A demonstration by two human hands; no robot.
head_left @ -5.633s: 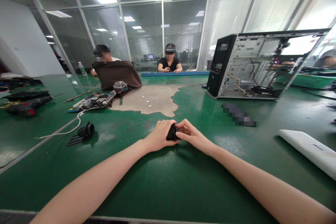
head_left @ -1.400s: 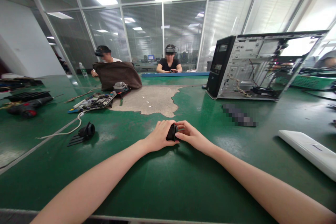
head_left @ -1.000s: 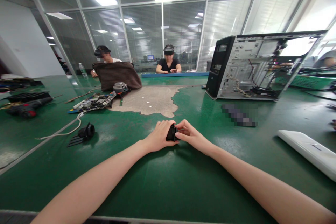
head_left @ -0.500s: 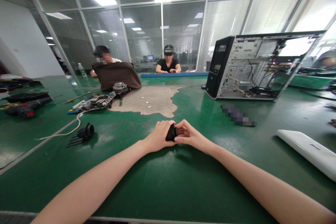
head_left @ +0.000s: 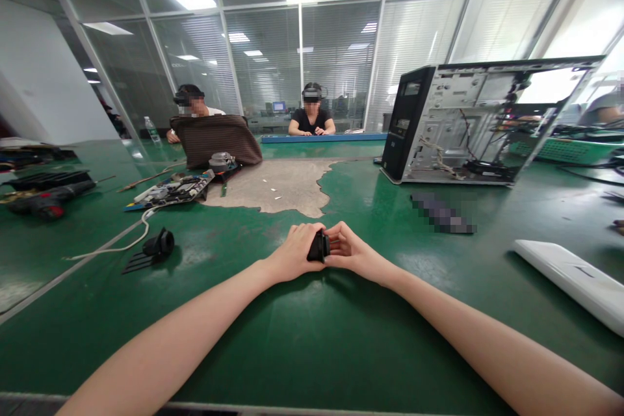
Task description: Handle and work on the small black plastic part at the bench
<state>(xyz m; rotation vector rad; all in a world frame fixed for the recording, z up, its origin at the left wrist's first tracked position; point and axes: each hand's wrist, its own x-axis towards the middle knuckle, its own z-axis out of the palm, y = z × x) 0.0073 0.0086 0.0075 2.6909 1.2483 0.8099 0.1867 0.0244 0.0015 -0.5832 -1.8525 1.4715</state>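
Note:
Between my two hands, just above the green tabletop, is a small black plastic part; its exact kind does not show. My left hand wraps round its left side, thumb low and fingers over the top. From the right, my right hand closes on the same part with thumb and fingertips. The fingers cover much of it. To the left lies another black plastic piece, with a round end and several long prongs, touched by neither hand.
An open computer case stands at the right behind a white flat box. At the left are a circuit board, a cable and a power drill. Two people sit across the table; a green basket is far right.
My hands hold the black plastic part in nearly the same pose and place. Across the table, the middle person's hands have moved closer together.

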